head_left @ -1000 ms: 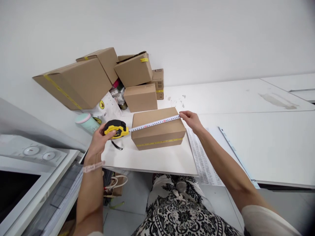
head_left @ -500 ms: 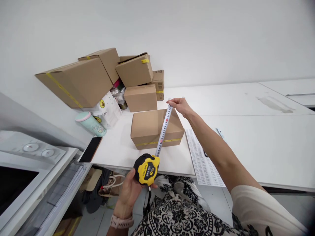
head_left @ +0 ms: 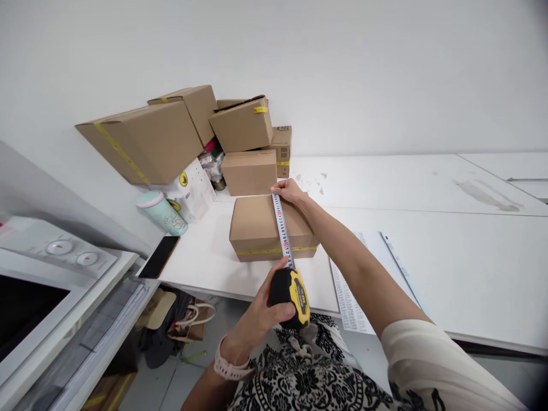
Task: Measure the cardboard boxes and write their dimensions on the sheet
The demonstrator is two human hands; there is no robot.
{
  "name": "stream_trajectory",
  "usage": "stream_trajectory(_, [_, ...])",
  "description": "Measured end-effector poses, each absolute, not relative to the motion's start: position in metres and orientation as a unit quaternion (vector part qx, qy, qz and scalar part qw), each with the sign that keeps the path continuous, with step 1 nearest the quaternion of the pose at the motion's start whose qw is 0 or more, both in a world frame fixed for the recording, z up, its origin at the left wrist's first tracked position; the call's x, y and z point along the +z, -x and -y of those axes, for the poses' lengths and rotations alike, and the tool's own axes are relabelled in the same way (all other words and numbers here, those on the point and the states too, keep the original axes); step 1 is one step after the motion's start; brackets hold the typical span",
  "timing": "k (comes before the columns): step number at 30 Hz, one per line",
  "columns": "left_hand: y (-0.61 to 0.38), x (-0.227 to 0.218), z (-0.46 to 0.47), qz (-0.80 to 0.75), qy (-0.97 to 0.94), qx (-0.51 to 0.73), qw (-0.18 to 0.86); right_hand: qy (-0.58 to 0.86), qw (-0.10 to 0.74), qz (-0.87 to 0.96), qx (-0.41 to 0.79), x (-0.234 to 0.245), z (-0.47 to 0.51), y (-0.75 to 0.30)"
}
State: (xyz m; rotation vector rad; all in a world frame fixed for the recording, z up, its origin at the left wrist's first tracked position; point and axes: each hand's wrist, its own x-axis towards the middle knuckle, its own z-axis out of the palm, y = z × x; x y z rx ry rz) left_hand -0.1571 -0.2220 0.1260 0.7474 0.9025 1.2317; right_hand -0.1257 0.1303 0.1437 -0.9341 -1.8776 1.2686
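A brown cardboard box [head_left: 252,225] with yellow tape along its front side lies on the white table. My left hand [head_left: 272,305] is wrapped round a yellow and black tape measure [head_left: 295,299] just in front of the table's near edge. From its case the white blade [head_left: 281,228] runs across the top of the box to the far side. There my right hand [head_left: 287,191] pinches the blade's end between thumb and fingers, at the box's back edge. The right wrist and forearm cover part of the box's right end.
More cardboard boxes [head_left: 162,137] are piled at the back left. A mint tumbler [head_left: 162,212] and a black phone [head_left: 159,258] are at the table's left, beside a white microwave [head_left: 64,257]. Printed sheets [head_left: 349,302] lie under my right arm.
The blade's far end has shifted left along the box, and the tape case has moved right and turned. The blade now crosses the box more nearly straight.
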Motion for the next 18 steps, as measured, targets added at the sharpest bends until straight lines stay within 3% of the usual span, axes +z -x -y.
stream_trajectory(9, [0.154, 0.137, 0.206, -0.396, -0.323, 0.578, 0.636, 0.420, 0.299, 0.770, 0.375, 0.129, -0.141, 0.121])
stream_trajectory(18, [0.144, 0.141, 0.219, -0.394, -0.306, 0.582, 0.642, 0.410, 0.250, 0.796, 0.369, 0.141, -0.127, 0.117])
